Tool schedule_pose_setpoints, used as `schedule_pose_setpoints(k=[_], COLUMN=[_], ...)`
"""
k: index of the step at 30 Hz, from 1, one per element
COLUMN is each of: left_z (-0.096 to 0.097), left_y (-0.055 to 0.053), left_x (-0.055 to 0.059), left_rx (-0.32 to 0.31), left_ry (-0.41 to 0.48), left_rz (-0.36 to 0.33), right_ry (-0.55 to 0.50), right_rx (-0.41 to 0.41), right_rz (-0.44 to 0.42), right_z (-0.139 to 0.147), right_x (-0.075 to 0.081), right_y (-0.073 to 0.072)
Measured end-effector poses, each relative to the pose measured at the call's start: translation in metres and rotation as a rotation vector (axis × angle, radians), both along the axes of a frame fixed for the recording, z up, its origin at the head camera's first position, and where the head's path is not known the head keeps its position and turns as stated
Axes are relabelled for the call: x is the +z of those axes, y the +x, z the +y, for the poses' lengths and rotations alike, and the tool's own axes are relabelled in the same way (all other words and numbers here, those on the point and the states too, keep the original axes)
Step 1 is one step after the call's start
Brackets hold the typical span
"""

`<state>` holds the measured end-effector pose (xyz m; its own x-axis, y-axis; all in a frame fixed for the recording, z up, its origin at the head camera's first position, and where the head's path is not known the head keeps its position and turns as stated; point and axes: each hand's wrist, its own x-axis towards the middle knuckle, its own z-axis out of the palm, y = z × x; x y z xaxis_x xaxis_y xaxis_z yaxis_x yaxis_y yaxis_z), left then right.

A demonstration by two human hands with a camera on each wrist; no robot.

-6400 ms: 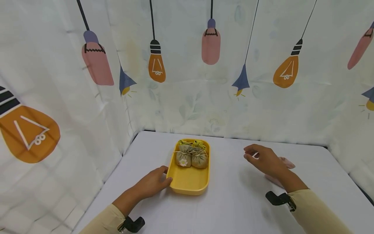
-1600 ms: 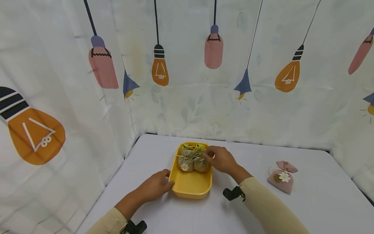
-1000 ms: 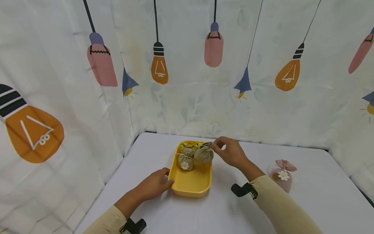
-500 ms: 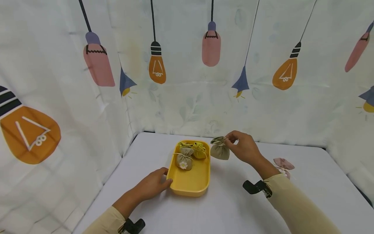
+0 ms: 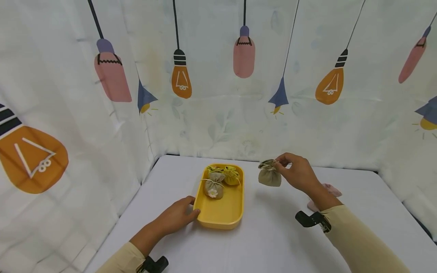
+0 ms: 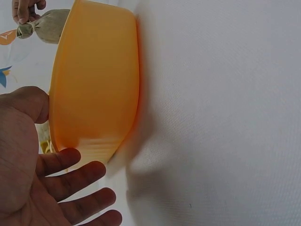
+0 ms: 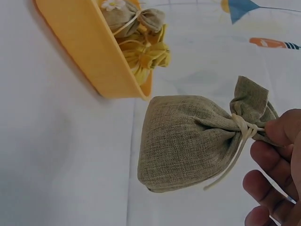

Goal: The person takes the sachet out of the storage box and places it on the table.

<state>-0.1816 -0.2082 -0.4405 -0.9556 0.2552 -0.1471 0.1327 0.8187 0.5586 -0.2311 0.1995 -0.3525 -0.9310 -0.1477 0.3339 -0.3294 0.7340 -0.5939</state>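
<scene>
My right hand pinches a grey-green drawstring pouch by its gathered neck, holding it up to the right of a yellow tray. The right wrist view shows the pouch close up, thumb and fingertips at its pale cord. My left hand rests against the tray's left side; in the left wrist view its thumb meets the rim and the fingers are spread, fairly straight. Inside the tray sit another grey pouch with a white flower and yellow pouches behind it.
A pink pouch lies on the white table at the right, partly hidden behind my right hand and wrist. A white curtain printed with lamps hangs along the back and sides.
My right hand has lifted the grey-green pouch from the tray and carried it rightward through the air, exposing a yellow pouch. My left hand has stayed at the tray.
</scene>
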Motion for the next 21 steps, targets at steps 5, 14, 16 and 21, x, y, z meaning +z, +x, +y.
schedule_pose_setpoints(k=[5, 14, 16, 21], left_z=[0.000, -0.001, -0.001, -0.001], left_y=[0.002, 0.002, 0.002, 0.002], left_x=[0.003, 0.001, 0.001, 0.000], left_rx=[-0.004, -0.005, -0.005, -0.012], left_ry=[-0.001, 0.001, 0.003, 0.003], left_rz=[0.008, 0.016, 0.017, 0.016], right_ry=[0.006, 0.034, 0.044, 0.056], right_rx=[-0.023, -0.055, -0.068, -0.093], right_rz=[-0.008, -0.014, -0.030, -0.058], right_z=[0.010, 0.029, 0.033, 0.041], right_x=[0.000, -0.007, -0.008, -0.010], right_y=[0.001, 0.002, 0.003, 0.006])
